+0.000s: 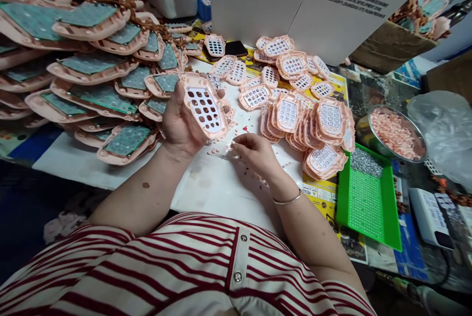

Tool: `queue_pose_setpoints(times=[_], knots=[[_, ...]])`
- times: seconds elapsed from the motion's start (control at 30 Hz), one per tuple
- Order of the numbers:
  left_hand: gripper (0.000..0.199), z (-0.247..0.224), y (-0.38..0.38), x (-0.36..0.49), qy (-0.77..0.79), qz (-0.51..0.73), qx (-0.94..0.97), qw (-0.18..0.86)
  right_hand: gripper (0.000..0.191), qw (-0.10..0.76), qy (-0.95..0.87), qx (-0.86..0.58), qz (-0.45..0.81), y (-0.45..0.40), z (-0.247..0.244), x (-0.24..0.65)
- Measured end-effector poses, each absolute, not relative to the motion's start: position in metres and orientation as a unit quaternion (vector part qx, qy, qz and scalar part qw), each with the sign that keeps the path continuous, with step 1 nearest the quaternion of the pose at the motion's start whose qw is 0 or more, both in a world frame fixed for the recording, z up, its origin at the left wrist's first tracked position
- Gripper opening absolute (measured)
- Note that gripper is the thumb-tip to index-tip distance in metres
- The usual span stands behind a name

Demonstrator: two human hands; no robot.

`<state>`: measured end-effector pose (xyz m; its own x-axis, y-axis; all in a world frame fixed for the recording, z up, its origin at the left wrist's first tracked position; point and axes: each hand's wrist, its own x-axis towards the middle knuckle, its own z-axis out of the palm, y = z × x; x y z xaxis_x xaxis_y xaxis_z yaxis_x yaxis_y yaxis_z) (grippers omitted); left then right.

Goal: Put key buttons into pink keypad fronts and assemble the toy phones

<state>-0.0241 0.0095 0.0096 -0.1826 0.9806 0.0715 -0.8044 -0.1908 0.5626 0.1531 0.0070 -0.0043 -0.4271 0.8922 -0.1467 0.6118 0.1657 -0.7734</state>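
My left hand (180,124) is closed around a pink plastic shell (204,104) with a white panel pierced by rows of holes, held tilted above the white work surface (199,178). To the right of it, my right hand (254,154) has thumb and forefinger pinched together over the surface. Whatever sits in that pinch is too small to make out; it may be one of the small pink pieces (214,151) scattered close by. Several shells with key pieces fitted (289,112) lie stacked beyond my right hand.
At left rise tall stacks of pink shells with green circuit boards (125,139). On the right are a green tray (368,208) with small metal parts, a metal bowl (396,134) of pink pieces and a white device (429,217). A large carton (265,6) stands behind.
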Motion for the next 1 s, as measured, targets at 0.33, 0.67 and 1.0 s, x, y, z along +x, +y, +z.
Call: queue_pose_setpoints(times=[0.33, 0.67, 1.0], knots=[[0.043, 0.004, 0.015, -0.022, 0.221, 0.743, 0.212, 0.595, 0.023, 0.047, -0.872, -0.438, 0.212, -0.033, 0.020, 0.181], [0.038, 0.003, 0.013, -0.017, 0.218, 0.737, 0.212, 0.603, 0.026, 0.035, -0.958, -0.286, 0.006, -0.062, -0.012, 0.180], [0.043, -0.001, -0.004, 0.000, 0.193, 0.635, 0.229, 0.712, 0.014, 0.431, -0.827, -0.350, 0.087, -0.030, 0.028, 0.179]])
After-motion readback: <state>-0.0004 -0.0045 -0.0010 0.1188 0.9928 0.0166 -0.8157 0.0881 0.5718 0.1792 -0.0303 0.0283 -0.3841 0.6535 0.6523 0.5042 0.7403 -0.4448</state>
